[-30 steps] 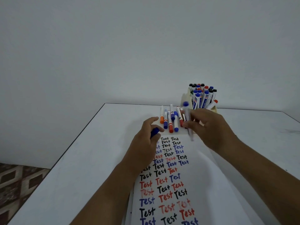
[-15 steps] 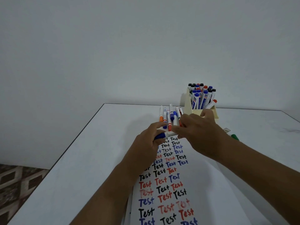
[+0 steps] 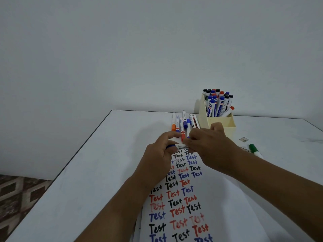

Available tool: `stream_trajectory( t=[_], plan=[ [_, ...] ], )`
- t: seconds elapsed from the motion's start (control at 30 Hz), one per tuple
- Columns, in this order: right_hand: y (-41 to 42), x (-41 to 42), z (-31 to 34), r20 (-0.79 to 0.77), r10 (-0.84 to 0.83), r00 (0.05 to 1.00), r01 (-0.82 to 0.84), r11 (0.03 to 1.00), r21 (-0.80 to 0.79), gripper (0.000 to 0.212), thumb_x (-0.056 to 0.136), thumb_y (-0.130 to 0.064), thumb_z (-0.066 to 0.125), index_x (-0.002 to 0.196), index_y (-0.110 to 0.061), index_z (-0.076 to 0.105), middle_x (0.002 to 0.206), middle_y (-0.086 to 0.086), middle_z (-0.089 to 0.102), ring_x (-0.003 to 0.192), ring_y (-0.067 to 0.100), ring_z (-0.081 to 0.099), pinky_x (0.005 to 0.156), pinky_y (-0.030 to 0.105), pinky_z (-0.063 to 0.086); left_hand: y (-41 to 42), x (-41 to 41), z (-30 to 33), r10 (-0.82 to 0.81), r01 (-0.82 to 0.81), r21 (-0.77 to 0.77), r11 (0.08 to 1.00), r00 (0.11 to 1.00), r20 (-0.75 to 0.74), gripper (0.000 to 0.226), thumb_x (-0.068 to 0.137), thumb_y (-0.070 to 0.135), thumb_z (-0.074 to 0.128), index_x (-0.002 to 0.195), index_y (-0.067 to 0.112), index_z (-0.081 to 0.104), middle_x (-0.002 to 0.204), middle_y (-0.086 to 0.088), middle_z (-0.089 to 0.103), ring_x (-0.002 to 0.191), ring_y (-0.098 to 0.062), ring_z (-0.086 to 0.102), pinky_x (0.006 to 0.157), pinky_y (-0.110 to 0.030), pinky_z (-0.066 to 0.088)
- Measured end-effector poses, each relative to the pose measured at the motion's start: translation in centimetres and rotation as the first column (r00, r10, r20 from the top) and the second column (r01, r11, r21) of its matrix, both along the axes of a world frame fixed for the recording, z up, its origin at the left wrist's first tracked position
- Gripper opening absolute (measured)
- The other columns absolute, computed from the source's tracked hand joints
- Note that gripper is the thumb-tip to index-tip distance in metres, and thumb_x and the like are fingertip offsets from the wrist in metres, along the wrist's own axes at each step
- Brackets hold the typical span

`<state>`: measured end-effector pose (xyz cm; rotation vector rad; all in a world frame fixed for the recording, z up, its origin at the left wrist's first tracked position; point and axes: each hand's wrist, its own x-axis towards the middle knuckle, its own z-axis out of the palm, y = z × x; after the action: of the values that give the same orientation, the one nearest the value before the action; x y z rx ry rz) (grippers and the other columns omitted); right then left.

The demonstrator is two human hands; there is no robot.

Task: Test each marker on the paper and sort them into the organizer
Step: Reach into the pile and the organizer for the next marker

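Observation:
Both hands meet over the far end of the paper (image 3: 176, 203), which carries rows of "Test" in black, red and blue. My left hand (image 3: 159, 159) pinches a blue cap at one end of a white blue marker (image 3: 181, 146). My right hand (image 3: 209, 147) grips the marker's barrel. The marker lies level between the two hands. Just beyond the hands, several loose markers (image 3: 183, 124) lie side by side on the table. A cream organizer (image 3: 220, 122) at the back right holds several upright markers with blue, black and red caps.
A green marker (image 3: 254, 150) lies on the white table (image 3: 87, 172) to the right of my right hand, near a small clear scrap (image 3: 243, 139). The table's left edge runs diagonally, with patterned floor (image 3: 17, 193) below it. A plain wall stands behind.
My right hand has tipped the marker from upright down to level and brought it to my left hand. The blue cap in my left hand now meets the marker's end.

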<state>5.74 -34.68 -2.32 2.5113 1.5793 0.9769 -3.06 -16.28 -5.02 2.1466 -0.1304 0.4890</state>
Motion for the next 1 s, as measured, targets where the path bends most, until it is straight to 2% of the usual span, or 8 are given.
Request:
stream_trajectory(
  t=[0.2,0.57,0.63,0.73,0.8,0.87,0.93,1.0],
  plan=[
    [0.0,-0.1,0.5,0.043,0.024,0.999,-0.023,0.999,-0.035,0.046,0.06,0.001,0.086,0.1,-0.016,0.072,0.08,0.001,0.059,0.067,0.019,0.059,0.067,0.044,0.039,0.0,0.0,0.3,-0.007,0.008,0.018,1.0,0.998,-0.063,0.038,0.104,0.013,0.048,0.138,0.031,0.05,0.106,0.009,0.065,0.075,0.006,0.06,0.073,-0.006,0.046],
    [-0.7,-0.8,0.4,0.05,-0.022,0.999,0.025,0.998,-0.053,0.042,0.067,-0.003,0.083,0.104,-0.019,0.071,0.084,0.002,0.059,0.07,0.02,0.059,0.071,0.042,0.038,-0.3,0.1,0.1,-0.032,0.033,0.015,0.999,0.998,-0.057,0.042,0.103,0.015,0.051,0.137,0.039,0.043,0.12,0.005,0.07,0.084,0.001,0.065,0.081,-0.01,0.051],
    [-1.0,-0.9,0.7,0.05,-0.085,0.995,0.085,0.996,-0.004,0.029,0.077,-0.013,0.081,0.102,-0.022,0.071,0.087,-0.001,0.062,0.073,0.021,0.06,0.073,0.043,0.038,-0.5,0.1,0.0,-0.04,0.04,-0.012,0.999,0.999,-0.013,0.047,0.102,0.028,0.055,0.141,0.043,0.036,0.131,0.009,0.066,0.097,0.0,0.067,0.088,-0.016,0.054],
    [-1.4,-1.5,0.8,0.029,-0.191,0.981,0.186,0.973,0.138,0.019,0.082,-0.028,0.081,0.097,-0.024,0.071,0.088,-0.004,0.066,0.077,0.022,0.063,0.08,0.047,0.042,0.0,-0.1,0.0,-0.016,0.02,-0.051,0.999,0.997,0.07,0.058,0.092,0.069,0.045,0.144,0.054,0.026,0.145,0.022,0.049,0.117,-0.001,0.06,0.093,-0.017,0.052],
    [-1.7,-2.4,0.8,-0.1,-0.24,0.966,0.259,0.926,0.274,0.02,0.08,-0.036,0.081,0.091,-0.027,0.068,0.086,-0.009,0.065,0.079,0.019,0.063,0.082,0.046,0.042,1.0,0.0,-0.4,0.019,-0.015,-0.049,0.999,0.996,0.083,0.065,0.087,0.081,0.032,0.146,0.052,0.029,0.148,0.023,0.046,0.123,0.001,0.054,0.098,-0.025,0.049],
    [-2.1,-3.6,0.8,-0.398,-0.154,0.904,0.34,0.824,0.453,0.028,0.077,-0.044,0.08,0.079,-0.033,0.054,0.079,-0.018,0.061,0.073,0.008,0.057,0.075,0.034,0.045,1.8,0.5,-0.8,0.087,-0.089,0.028,0.996,0.995,0.046,0.066,0.09,0.078,0.027,0.146,0.044,0.038,0.147,0.02,0.047,0.129,0.002,0.046,0.107,-0.035,0.043],
    [-2.3,-4.5,0.3,-0.669,0.109,0.735,0.427,0.692,0.582,0.032,0.076,-0.046,0.077,0.078,-0.028,0.05,0.073,-0.013,0.062,0.065,0.008,0.059,0.061,0.025,0.053,2.2,0.9,-1.0,0.15,-0.148,0.099,0.984,0.989,-0.012,0.063,0.094,0.074,0.025,0.144,0.04,0.044,0.146,0.016,0.048,0.13,0.003,0.039,0.114,-0.039,0.037],
    [-2.3,-5.0,-0.3,-0.748,0.395,0.533,0.502,0.564,0.656,0.031,0.078,-0.04,0.074,0.082,-0.017,0.054,0.081,-0.001,0.071,0.071,0.018,0.07,0.065,0.034,0.062,2.2,1.3,-1.0,0.198,-0.183,0.172,0.968,0.977,-0.079,0.066,0.09,0.075,0.034,0.144,0.038,0.045,0.148,0.01,0.047,0.134,-0.005,0.038,0.114,-0.039,0.035]
  ],
)
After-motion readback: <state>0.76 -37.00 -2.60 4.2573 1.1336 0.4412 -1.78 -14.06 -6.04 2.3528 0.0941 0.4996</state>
